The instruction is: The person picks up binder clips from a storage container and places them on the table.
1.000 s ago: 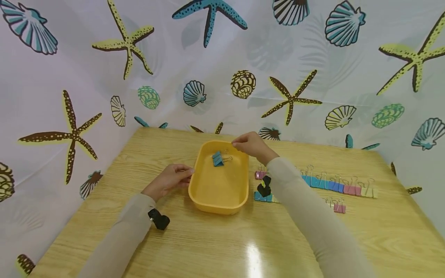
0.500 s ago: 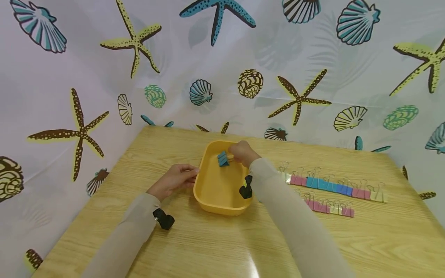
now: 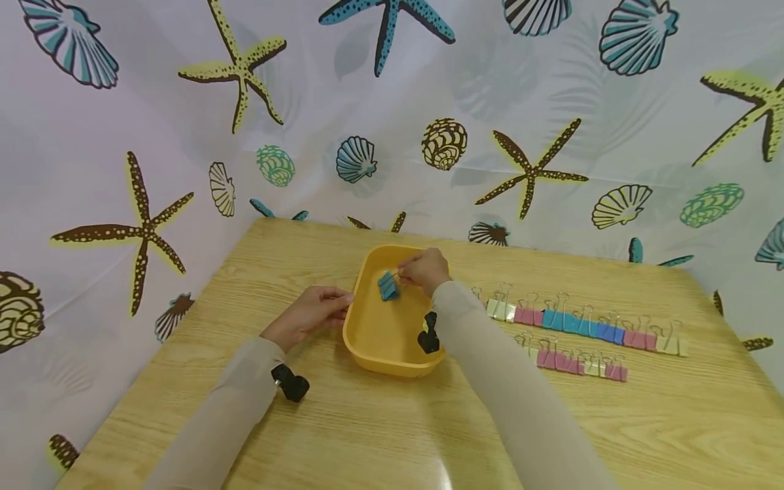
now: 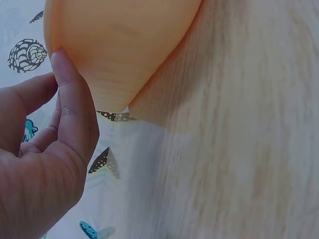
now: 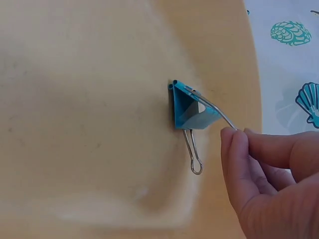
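Note:
A blue binder clip [image 3: 388,286] lies tilted in the yellow plastic bin [image 3: 392,367], near its far end. My right hand [image 3: 425,271] reaches over the bin and pinches one wire handle of the clip between thumb and fingers. In the right wrist view, the clip's blue body [image 5: 179,107] shows its hollow side, with the other wire handle [image 5: 196,164] hanging free. My left hand [image 3: 311,314] grips the bin's left rim; in the left wrist view, a fingertip presses on the outer wall [image 4: 124,55].
Right of the bin, a back row of binder clips [image 3: 569,322] in yellow, pink and blue stands on the wooden table [image 3: 343,429]. A front row of smaller clips [image 3: 569,362] is partly hidden by my right sleeve [image 3: 502,381]. Patterned cloth [image 3: 392,184] hangs behind.
My right hand has moved from above the bin's far right rim down into the bin, onto the clip's handle. The clip has turned slightly. My left hand stays on the rim.

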`<state>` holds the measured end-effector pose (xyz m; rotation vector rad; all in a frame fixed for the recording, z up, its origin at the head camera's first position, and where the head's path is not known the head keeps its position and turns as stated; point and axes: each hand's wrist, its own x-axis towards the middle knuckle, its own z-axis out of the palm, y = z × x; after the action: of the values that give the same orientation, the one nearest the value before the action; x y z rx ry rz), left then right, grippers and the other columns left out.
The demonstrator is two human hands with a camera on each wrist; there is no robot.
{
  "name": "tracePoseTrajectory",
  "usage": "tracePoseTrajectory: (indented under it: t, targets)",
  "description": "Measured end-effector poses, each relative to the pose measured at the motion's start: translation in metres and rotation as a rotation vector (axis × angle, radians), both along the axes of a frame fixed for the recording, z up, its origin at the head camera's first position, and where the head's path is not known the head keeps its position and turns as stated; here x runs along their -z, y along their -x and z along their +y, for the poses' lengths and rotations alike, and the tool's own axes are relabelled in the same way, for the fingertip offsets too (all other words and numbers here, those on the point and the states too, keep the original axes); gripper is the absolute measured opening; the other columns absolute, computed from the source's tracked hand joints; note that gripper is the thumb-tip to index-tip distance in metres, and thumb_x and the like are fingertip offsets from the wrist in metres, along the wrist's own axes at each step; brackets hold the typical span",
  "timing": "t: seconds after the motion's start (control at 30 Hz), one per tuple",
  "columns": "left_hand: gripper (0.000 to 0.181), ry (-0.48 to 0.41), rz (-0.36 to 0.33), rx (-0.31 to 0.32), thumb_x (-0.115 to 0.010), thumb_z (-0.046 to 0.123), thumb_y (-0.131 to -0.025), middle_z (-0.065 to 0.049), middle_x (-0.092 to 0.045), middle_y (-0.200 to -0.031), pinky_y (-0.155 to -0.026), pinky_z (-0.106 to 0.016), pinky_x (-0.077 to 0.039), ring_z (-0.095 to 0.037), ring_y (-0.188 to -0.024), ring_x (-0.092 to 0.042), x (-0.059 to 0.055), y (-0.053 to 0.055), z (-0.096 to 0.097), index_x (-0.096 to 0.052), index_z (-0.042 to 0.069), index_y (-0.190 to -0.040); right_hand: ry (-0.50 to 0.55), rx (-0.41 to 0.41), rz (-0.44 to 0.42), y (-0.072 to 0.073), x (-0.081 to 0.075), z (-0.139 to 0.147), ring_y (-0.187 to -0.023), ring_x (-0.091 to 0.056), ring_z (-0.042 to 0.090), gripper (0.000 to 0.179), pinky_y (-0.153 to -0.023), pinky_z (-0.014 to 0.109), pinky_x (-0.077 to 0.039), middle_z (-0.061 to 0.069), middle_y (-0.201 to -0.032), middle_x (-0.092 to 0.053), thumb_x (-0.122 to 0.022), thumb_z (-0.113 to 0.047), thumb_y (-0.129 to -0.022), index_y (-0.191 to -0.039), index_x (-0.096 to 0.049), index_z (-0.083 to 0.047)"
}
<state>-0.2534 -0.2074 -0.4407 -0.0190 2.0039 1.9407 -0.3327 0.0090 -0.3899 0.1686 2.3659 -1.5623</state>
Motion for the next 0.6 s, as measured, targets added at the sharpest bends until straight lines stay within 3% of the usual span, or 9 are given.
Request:
tracePoseTrajectory:
  t: [0.1, 0.37, 0.6]
  targets:
    - [0.034, -0.005, -0.007, -0.004, -0.055, 0.014, -0.099, -0.009, -0.065, -0.095, -0.071, -0.025, -0.057, -0.014, -0.077, -0.065, 0.0, 0.001, 0.001, -0.055, -0.01, -0.122, 0.028, 0.012, -0.011, 0.001, 0.002, 0.002, -0.098, -0.067, 0.032, 0.025, -0.086, 0.037, -0.055, 0.02, -0.106, -0.068, -0.067, 0.003, -0.086, -0.11, -0.068, 0.007]
    - [0.038, 0.012, -0.006, -0.009, -0.054, 0.016, -0.1, -0.011, -0.063, -0.099, -0.072, -0.024, -0.057, -0.014, -0.08, -0.063, 0.0, 0.003, 0.0, -0.052, -0.012, -0.126, -0.055, -0.043, 0.057, -0.002, 0.005, -0.001, -0.09, -0.07, 0.027, 0.018, -0.083, 0.036, -0.056, 0.019, -0.105, -0.069, -0.071, 0.002, -0.084, -0.102, -0.073, 0.005]
    - [0.039, 0.022, -0.016, -0.015, -0.054, 0.018, -0.099, -0.012, -0.063, -0.101, -0.073, -0.025, -0.057, -0.013, -0.08, -0.064, -0.001, 0.0, 0.001, -0.053, -0.01, -0.126, -0.014, -0.077, 0.052, -0.012, -0.002, 0.0, -0.091, -0.069, 0.03, 0.016, -0.083, 0.038, -0.056, 0.021, -0.106, -0.068, -0.069, 0.003, -0.085, -0.1, -0.071, 0.007]
